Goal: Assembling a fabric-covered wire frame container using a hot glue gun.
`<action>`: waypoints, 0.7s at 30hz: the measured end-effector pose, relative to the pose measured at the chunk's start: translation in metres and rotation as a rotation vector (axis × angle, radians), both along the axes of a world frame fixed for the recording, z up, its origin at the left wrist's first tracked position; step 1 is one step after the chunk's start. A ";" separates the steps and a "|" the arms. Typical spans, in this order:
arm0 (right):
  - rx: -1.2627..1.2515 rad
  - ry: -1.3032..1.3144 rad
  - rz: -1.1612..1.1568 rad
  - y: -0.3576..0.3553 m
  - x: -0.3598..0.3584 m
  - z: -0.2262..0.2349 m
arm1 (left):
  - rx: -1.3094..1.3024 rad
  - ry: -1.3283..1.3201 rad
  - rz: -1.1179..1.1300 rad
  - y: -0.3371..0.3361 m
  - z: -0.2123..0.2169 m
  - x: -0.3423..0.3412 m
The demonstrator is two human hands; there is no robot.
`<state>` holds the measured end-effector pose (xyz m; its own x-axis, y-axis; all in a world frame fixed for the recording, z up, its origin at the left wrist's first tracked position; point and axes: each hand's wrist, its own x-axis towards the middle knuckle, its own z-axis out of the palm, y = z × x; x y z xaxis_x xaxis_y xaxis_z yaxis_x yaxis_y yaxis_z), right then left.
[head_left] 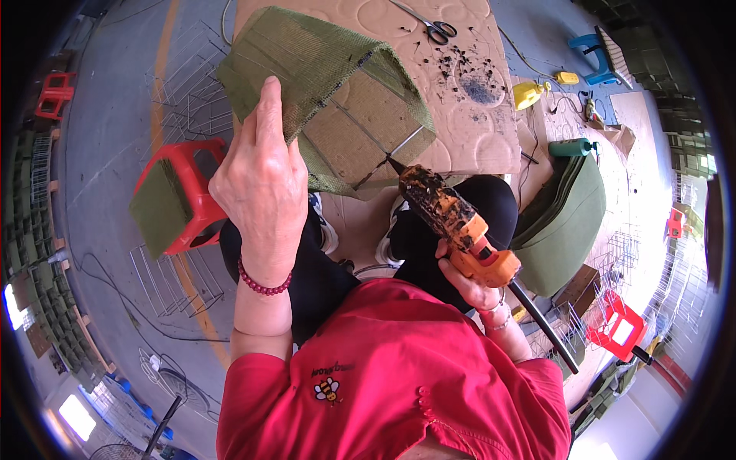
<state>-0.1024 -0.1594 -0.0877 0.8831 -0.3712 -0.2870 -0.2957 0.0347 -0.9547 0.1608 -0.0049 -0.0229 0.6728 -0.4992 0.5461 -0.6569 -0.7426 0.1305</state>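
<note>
Left hand point(261, 180) pinches angular green mesh-covered wire frame point(314, 61), eleven o'clock, thumb apparently inside. Right hand point(469, 289) wrapped round orange, black-crusted glue gun point(452, 218), three o'clock, tip at frame.

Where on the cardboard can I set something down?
Two patches of cardboard look bare: the near right corner, below the black scraps and right of the green mesh; and the far strip between the mesh and the scissors. It's crowded among the scraps and around the glue gun in the right hand.
</note>
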 end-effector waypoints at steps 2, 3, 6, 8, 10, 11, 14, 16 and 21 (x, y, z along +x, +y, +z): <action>-0.057 0.012 0.025 0.001 0.000 -0.001 | 0.018 0.013 0.005 0.000 0.000 0.000; -0.024 0.015 -0.005 0.002 0.000 -0.002 | 0.017 0.007 0.001 0.001 -0.001 0.000; -0.033 0.017 -0.039 0.003 0.000 0.000 | 0.021 0.004 -0.006 0.000 -0.002 -0.001; -0.076 0.016 -0.041 0.002 -0.001 0.001 | 0.025 0.008 -0.008 -0.001 -0.001 -0.003; -0.063 0.023 0.005 0.000 -0.003 0.002 | 0.053 0.007 -0.006 -0.003 -0.001 -0.005; -0.064 0.026 0.008 0.000 -0.003 0.004 | 0.052 0.010 -0.003 -0.004 -0.002 -0.006; -0.004 0.119 -0.008 -0.001 -0.001 0.015 | 0.054 0.005 -0.021 -0.007 -0.004 -0.008; -0.044 0.148 0.005 0.001 -0.001 0.020 | 0.047 -0.019 -0.050 -0.007 -0.005 -0.008; -0.077 0.203 0.094 -0.003 -0.008 0.017 | 0.045 -0.038 -0.050 -0.006 -0.005 -0.007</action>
